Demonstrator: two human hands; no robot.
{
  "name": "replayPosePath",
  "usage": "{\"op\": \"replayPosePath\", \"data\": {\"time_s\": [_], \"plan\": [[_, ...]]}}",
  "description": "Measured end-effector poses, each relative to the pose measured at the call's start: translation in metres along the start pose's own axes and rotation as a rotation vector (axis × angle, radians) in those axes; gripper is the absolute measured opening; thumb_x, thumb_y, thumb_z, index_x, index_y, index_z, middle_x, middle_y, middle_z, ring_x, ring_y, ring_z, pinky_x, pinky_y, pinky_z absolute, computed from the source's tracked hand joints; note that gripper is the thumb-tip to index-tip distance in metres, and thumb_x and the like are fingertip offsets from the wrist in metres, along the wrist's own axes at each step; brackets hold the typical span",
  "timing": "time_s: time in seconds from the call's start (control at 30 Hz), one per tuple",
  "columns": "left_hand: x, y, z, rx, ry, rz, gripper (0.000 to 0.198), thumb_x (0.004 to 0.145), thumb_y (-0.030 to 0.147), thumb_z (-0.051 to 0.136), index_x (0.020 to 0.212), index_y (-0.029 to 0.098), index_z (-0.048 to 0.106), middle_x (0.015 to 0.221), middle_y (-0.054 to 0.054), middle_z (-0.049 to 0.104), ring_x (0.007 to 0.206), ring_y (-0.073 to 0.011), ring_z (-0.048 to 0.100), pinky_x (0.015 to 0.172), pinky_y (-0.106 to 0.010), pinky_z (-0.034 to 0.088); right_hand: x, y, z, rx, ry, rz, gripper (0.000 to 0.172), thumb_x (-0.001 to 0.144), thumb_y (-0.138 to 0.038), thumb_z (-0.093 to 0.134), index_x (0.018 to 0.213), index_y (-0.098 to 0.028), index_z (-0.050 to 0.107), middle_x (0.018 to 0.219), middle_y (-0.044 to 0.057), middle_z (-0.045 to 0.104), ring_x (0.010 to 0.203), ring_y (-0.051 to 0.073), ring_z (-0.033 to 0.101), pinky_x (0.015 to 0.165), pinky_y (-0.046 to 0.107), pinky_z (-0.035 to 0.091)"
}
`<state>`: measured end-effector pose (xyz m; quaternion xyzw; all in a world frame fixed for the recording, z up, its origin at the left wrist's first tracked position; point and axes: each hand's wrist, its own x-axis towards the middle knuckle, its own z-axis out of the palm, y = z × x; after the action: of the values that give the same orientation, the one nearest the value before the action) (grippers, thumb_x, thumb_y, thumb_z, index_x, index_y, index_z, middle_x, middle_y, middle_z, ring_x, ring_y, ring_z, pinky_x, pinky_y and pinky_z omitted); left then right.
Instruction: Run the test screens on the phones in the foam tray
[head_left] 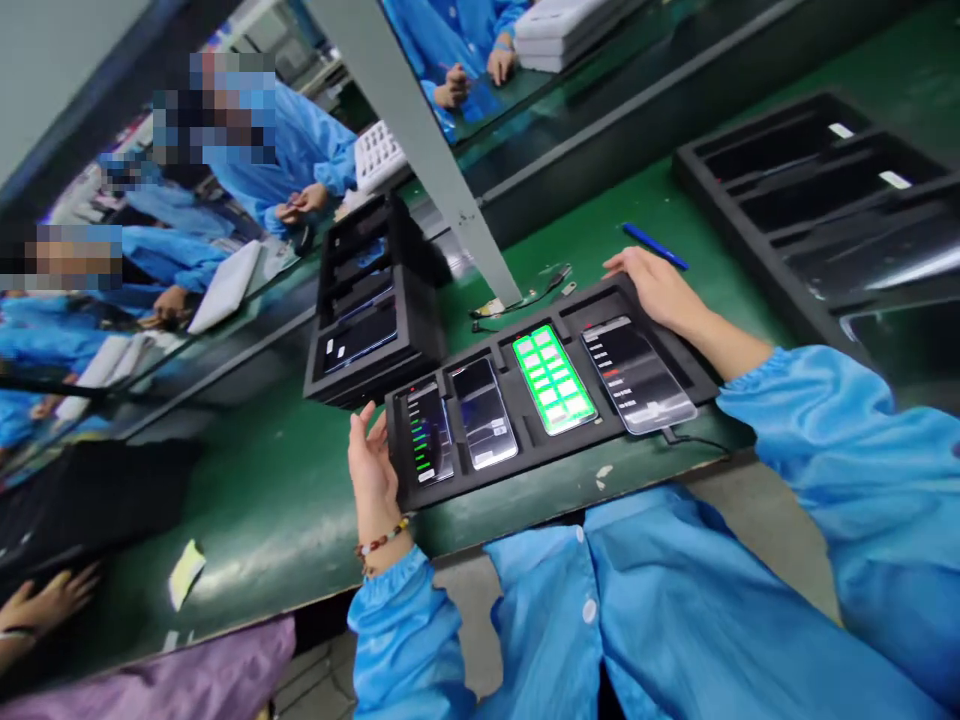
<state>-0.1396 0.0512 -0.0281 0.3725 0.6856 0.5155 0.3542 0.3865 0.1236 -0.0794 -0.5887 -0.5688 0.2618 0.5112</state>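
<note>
A black foam tray (531, 462) lies near the front edge of the green table, with several phones in its slots. My left hand (373, 468) grips the tray's left end. Around its far right corner curls my right hand (661, 288). The leftmost phone (430, 432) shows green lines of text; beside it is a phone with a dark screen (482, 405). A third phone (555, 378) glows bright green with white blocks. The rightmost phone (637, 372) lists white text with one red line, sits askew over the tray's front rim, and has a cable (694, 440) at its lower end.
Stacked black trays (360, 375) stand at the left, more phone trays (750, 228) at the right. Behind my tray are a blue pen (655, 246), a small cable (536, 294) and a metal post (454, 185). A co-worker's hand (46, 608) is at lower left; others work across the bench.
</note>
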Motion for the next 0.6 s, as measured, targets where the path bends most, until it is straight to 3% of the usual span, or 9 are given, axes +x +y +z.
{"op": "replayPosePath", "data": {"time_s": [0.17, 0.37, 0.43, 0.5, 0.6], "plan": [[0.0, 0.001, 0.005, 0.068, 0.021, 0.012, 0.059, 0.097, 0.071, 0.063, 0.134, 0.027, 0.072, 0.13, -0.01, 0.081, 0.124, -0.0283, 0.075, 0.11, -0.048, 0.057, -0.001, -0.006, -0.002, 0.015, 0.039, 0.033, 0.094, 0.096, -0.104, 0.03, 0.111, -0.023, 0.075, 0.111, 0.012, 0.084, 0.109, 0.031, 0.077, 0.109, 0.047, 0.057], [0.005, -0.002, 0.005, 0.185, 0.069, 0.107, 0.041, 0.09, 0.068, 0.07, 0.114, 0.035, 0.075, 0.125, -0.004, 0.084, 0.124, -0.0344, 0.076, 0.115, -0.063, 0.058, 0.003, -0.015, -0.004, -0.038, 0.061, 0.003, 0.085, 0.104, -0.095, 0.033, 0.115, -0.022, 0.074, 0.117, 0.012, 0.083, 0.111, 0.029, 0.076, 0.107, 0.045, 0.058], [0.005, -0.003, 0.005, 0.231, 0.088, 0.145, 0.041, 0.089, 0.067, 0.072, 0.112, 0.034, 0.076, 0.125, -0.005, 0.084, 0.125, -0.0361, 0.077, 0.112, -0.066, 0.06, -0.013, -0.026, -0.015, -0.064, 0.06, -0.04, 0.074, 0.106, -0.088, 0.044, 0.121, -0.022, 0.075, 0.124, 0.012, 0.082, 0.117, 0.029, 0.075, 0.111, 0.047, 0.057], [0.002, -0.004, 0.006, 0.285, 0.114, 0.166, 0.046, 0.089, 0.067, 0.073, 0.114, 0.03, 0.077, 0.126, -0.007, 0.084, 0.125, -0.0374, 0.077, 0.111, -0.066, 0.061, -0.043, -0.04, -0.032, -0.101, 0.029, -0.161, 0.055, 0.112, -0.072, 0.053, 0.125, -0.025, 0.078, 0.134, 0.01, 0.08, 0.133, 0.03, 0.07, 0.124, 0.053, 0.049], [-0.006, -0.003, 0.007, 0.379, 0.159, 0.165, 0.053, 0.091, 0.066, 0.072, 0.12, 0.023, 0.082, 0.129, -0.009, 0.083, 0.126, -0.0371, 0.077, 0.118, -0.063, 0.058, -0.095, -0.057, -0.06, -0.092, -0.172, -0.286, 0.04, 0.12, -0.047, 0.047, 0.131, -0.033, 0.082, 0.157, 0.006, 0.072, 0.16, 0.032, 0.053, 0.134, 0.061, 0.041]]}}
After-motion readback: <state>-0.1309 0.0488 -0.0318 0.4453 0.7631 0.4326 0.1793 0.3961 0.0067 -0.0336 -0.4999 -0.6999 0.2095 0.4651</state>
